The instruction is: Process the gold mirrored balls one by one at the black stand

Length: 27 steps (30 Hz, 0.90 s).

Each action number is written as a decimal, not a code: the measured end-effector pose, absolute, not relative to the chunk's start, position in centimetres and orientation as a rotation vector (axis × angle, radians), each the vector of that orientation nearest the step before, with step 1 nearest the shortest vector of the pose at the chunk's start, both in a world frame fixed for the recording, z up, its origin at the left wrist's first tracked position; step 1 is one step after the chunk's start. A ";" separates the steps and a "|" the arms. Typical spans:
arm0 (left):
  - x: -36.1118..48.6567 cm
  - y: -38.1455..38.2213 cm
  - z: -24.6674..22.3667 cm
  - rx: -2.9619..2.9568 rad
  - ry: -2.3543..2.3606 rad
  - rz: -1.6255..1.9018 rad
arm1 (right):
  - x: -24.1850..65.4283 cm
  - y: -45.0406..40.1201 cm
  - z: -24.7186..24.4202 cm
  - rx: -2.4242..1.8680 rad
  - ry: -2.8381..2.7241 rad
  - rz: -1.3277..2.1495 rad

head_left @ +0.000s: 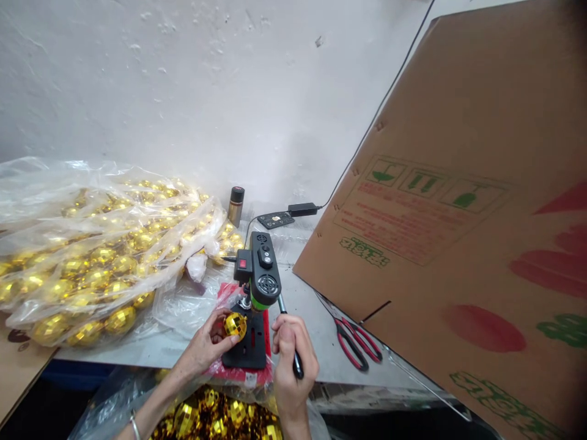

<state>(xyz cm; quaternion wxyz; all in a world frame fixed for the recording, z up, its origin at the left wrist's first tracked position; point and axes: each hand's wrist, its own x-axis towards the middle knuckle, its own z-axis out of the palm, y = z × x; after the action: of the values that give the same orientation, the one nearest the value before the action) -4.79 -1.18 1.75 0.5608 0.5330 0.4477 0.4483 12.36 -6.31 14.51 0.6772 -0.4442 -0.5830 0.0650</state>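
A small black bench drill press [263, 263] stands on the table, its slotted base on a red sheet. My left hand [206, 342] pinches a gold mirrored ball ornament [235, 326] between thumb and fingers, just above the left part of the base and below the drill head. The drill's tip is hidden, so I cannot tell whether it touches the ball. My right hand [295, 354] is wrapped round the black grip of the drill press lever [298, 365], to the right of the base.
Left lies a clear plastic bag [183, 229] of gold balls. More gold balls [186, 418] fill a bag below the table edge. Red-handled pliers or shears [358, 342] lie right, beside a large carton [413, 214]. A spray can [235, 208] and power adapter [302, 209] stand behind.
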 end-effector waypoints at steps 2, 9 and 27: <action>-4.7 -1.2 2.0 1.391 1.125 1.000 | 12.3 -6.2 14.6 -0.991 -1.314 0.144; -4.3 -1.3 2.5 1.735 1.388 1.029 | 13.4 -7.0 14.2 -0.954 -1.451 0.209; -11.1 -5.6 0.8 1.447 1.541 0.974 | 27.8 5.8 2.2 -1.960 -1.259 0.050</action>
<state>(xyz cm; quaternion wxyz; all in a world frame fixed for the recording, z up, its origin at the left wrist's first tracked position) -11.09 -5.60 0.83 0.3958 0.5710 0.6080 0.3843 27.77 5.83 2.25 0.3947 -0.7728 -0.4965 0.0199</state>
